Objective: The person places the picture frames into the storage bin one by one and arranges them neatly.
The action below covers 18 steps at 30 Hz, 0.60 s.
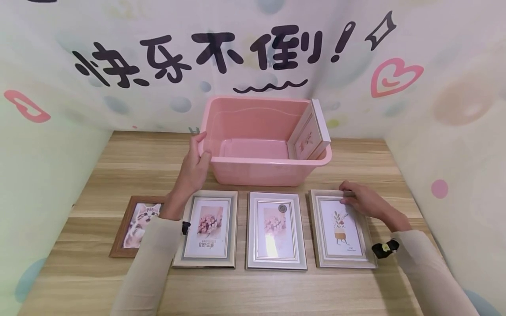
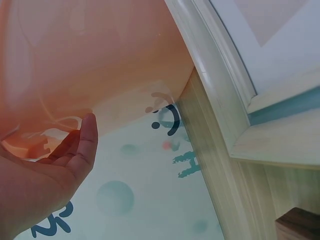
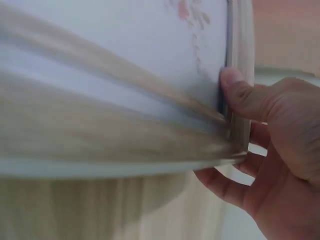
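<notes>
My left hand (image 1: pixel 193 166) holds the left end of a pink plastic bin (image 1: pixel 253 173) at its rim; in the left wrist view the fingers (image 2: pixel 89 140) are curled up at the bin's edge. At the right, my right hand (image 1: pixel 365 199) pinches the upper right corner of a picture frame (image 1: pixel 316 228) with a potted-plant print. In the right wrist view its thumb (image 3: pixel 240 92) presses the front of that frame, with the other fingers behind and below the edge. A light-coloured picture frame (image 1: pixel 321 120) stands on edge inside the bin at its right end.
In a row before the bin lie a brown frame with a kitten picture (image 1: pixel 118 237), partly behind my left arm, a "free style" flower frame (image 1: pixel 233 232), and another flower frame (image 1: pixel 251 232) with a round sticker. A printed curtain (image 1: pixel 166 101) closes off the wooden table's (image 1: pixel 221 294) back and sides.
</notes>
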Tool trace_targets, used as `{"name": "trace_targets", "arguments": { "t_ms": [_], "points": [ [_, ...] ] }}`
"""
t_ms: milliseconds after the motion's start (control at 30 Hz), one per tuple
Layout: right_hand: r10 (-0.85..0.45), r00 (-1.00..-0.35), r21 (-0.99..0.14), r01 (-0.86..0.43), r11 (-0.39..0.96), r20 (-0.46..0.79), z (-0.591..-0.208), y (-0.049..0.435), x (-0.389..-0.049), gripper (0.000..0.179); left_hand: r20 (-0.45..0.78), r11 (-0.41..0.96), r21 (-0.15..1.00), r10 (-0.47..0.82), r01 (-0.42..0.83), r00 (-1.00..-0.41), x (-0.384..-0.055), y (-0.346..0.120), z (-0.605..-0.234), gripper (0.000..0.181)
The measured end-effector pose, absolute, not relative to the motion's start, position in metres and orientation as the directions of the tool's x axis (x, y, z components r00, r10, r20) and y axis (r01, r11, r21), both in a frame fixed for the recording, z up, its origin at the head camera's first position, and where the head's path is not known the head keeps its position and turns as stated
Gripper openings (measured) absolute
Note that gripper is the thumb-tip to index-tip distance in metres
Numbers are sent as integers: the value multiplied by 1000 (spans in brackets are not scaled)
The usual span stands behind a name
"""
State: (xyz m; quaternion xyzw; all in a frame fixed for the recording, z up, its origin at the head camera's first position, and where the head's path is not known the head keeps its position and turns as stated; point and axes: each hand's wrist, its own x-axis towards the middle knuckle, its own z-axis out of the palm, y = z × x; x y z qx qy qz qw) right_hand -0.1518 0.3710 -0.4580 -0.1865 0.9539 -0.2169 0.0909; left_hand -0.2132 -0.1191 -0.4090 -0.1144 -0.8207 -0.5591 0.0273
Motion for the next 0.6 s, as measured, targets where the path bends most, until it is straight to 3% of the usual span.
{"name": "trace_targets", "arguments": {
  "t_ms": [367,600],
  "points": [
    [-381,-924,-593,-292,751,-26,-409,405,-152,34,173,345,913,157,219,-972,-213,-118,-410,53],
    [-347,-937,-597,-298,745,34,-377,415,-146,39,176,345,912,156,220,-972,-213,-119,-408,54]
  ]
}}
